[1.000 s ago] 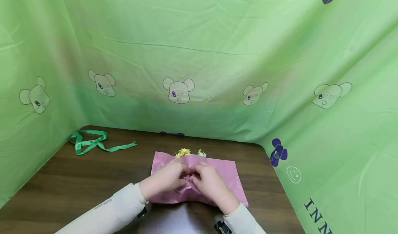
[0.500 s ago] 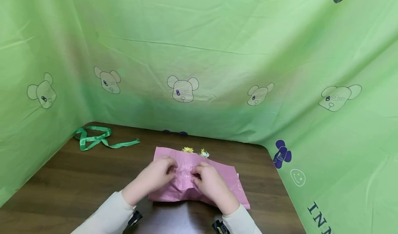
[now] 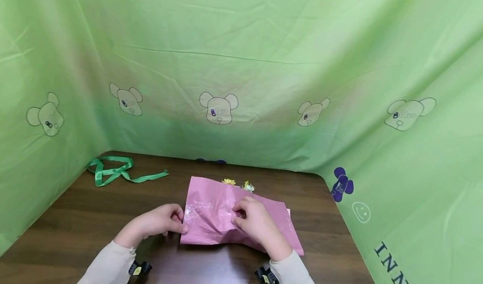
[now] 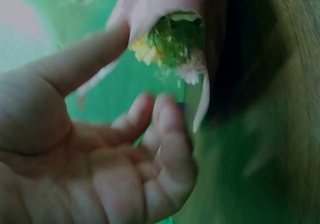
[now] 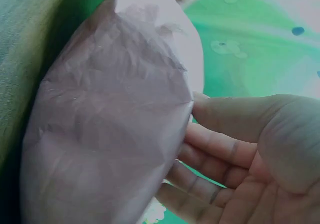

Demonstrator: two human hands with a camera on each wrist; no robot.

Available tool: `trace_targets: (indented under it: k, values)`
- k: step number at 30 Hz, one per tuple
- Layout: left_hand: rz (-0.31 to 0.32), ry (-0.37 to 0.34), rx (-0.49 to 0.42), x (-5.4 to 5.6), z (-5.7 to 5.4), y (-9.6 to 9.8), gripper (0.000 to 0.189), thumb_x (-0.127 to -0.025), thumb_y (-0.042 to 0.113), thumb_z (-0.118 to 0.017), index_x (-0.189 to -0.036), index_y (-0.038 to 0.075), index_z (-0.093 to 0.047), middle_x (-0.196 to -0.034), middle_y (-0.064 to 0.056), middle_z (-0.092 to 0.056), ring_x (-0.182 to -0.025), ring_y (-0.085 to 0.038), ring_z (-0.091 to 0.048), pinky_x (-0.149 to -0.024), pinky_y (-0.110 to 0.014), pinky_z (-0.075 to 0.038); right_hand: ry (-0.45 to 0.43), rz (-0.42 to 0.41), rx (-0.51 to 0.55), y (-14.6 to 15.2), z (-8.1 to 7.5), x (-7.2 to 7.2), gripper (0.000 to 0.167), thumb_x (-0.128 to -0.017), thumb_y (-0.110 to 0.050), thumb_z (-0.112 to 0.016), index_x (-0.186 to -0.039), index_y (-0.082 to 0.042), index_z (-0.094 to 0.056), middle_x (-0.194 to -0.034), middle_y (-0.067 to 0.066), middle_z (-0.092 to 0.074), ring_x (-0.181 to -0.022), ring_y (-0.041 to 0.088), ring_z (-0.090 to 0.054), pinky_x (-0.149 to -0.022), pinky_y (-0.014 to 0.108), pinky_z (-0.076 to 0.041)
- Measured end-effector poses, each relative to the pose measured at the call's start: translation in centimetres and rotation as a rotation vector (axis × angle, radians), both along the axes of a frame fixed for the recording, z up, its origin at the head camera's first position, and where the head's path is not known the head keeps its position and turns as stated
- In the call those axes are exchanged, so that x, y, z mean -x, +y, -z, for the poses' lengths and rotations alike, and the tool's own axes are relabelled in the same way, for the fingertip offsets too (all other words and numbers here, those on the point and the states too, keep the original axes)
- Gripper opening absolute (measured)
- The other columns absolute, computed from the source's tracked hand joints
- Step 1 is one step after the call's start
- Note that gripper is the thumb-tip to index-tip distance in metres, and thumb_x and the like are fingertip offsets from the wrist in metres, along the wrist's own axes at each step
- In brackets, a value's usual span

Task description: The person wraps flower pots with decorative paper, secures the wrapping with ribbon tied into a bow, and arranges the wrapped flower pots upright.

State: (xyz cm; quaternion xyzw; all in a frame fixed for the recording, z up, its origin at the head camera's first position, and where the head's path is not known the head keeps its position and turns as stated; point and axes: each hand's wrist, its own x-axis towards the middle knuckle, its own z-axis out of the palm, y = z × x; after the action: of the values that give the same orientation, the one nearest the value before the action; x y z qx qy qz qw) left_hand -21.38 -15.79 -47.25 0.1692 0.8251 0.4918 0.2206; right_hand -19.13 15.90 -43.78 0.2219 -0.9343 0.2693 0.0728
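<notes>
Pink wrapping paper lies folded over a small bunch of flowers, creased in the middle. Yellow and whitish blooms peek out past its far edge. Through the paper's open side in the left wrist view, yellow flowers, green leaves and a pale pink bloom show. My left hand is at the paper's left edge; its thumb touches the paper, the other fingers bent and apart from it. My right hand pinches a raised fold near the middle, thumb on the near side. Most stems are hidden.
A loose green ribbon lies at the back left of the brown wooden table. Green cloth printed with bear heads hangs round the back and both sides.
My left hand has let go of the paper's middle and moved left to its left edge. The bunched middle has spread wider, while my right hand has stayed almost in place.
</notes>
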Motion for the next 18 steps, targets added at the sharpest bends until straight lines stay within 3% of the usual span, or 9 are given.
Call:
trace_targets:
  k: [3, 5, 12, 15, 18]
  values:
    - [0.127, -0.040, -0.001, 0.3, 0.3, -0.5, 0.025, -0.084, 0.021, -0.082, -0.088, 0.004, -0.064, -0.073, 0.002, -0.061, -0.064, -0.011, -0.054, -0.051, -0.027, -0.045, -0.007, 0.016, 0.015, 0.2, -0.1, 0.0, 0.017, -0.081, -0.013, -0.083, -0.096, -0.010, -0.075, -0.093, -0.003, -0.064, -0.083, 0.010, -0.059, -0.076, 0.027, -0.052]
    - [0.167, -0.032, 0.008, 0.5, 0.1, -0.5, 0.019, -0.084, 0.018, -0.081, -0.083, 0.005, -0.068, -0.069, 0.004, -0.061, -0.061, -0.010, -0.053, -0.050, -0.027, -0.043, -0.001, 0.023, 0.013, 0.1, -0.1, 0.0, 0.018, -0.082, -0.014, -0.083, -0.098, -0.010, -0.075, -0.096, -0.003, -0.065, -0.085, 0.009, -0.060, -0.077, 0.028, -0.053]
    - [0.187, -0.023, 0.062, 1.3, -0.6, -0.7, 0.014, -0.082, 0.013, -0.081, -0.076, 0.005, -0.072, -0.064, 0.005, -0.057, -0.055, -0.011, -0.046, -0.050, -0.026, -0.040, 0.006, 0.073, -0.015, -0.6, 0.1, -0.3, 0.019, -0.084, -0.017, -0.082, -0.101, -0.010, -0.075, -0.100, -0.002, -0.065, -0.090, 0.012, -0.060, -0.080, 0.031, -0.054]
    - [0.199, -0.062, 0.058, 1.4, -0.3, -1.2, 0.014, -0.083, 0.013, -0.079, -0.077, 0.004, -0.071, -0.064, 0.004, -0.056, -0.054, -0.012, -0.047, -0.051, -0.027, -0.041, -0.002, 0.087, -0.018, -0.8, 0.3, -0.5, 0.020, -0.085, -0.019, -0.081, -0.103, -0.011, -0.076, -0.101, -0.004, -0.064, -0.091, 0.011, -0.059, -0.082, 0.030, -0.054]
    - [0.181, -0.114, 0.023, 1.6, 0.1, -1.5, 0.018, -0.087, 0.016, -0.077, -0.085, 0.000, -0.068, -0.071, -0.001, -0.060, -0.063, -0.016, -0.055, -0.055, -0.031, -0.048, 0.000, 0.080, -0.008, -0.8, 0.4, -0.5, 0.020, -0.086, -0.019, -0.081, -0.103, -0.010, -0.076, -0.100, -0.004, -0.063, -0.090, 0.011, -0.058, -0.080, 0.029, -0.053]
